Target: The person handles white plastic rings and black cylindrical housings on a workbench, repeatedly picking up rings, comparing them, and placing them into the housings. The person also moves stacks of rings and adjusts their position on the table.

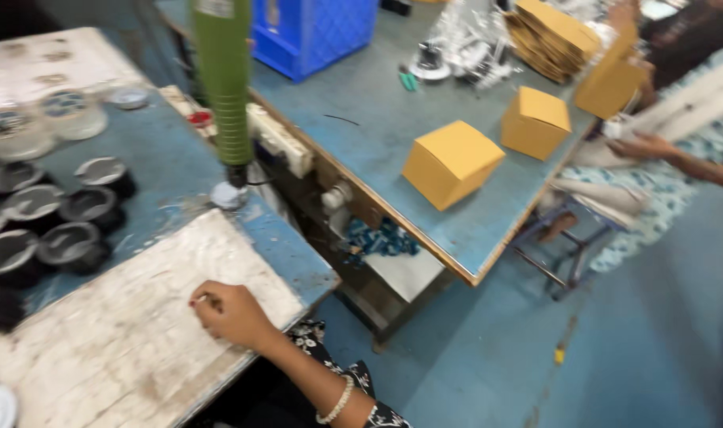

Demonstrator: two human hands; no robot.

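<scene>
The right hand (230,313) rests loosely curled and empty on the worn white board (123,333), black round parts (64,242) lying up-left of it; the left hand is out of view.

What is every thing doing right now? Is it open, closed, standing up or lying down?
right hand: fingers curled, resting on the board
worn white board: lying flat on the table
green tool: hanging upright, tip above the table
round black parts: sitting in rows beside the board
near yellow box: closed, on the other table
far yellow box: closed
flat cardboard stack: folded, piled
blue crate: standing on the table
</scene>
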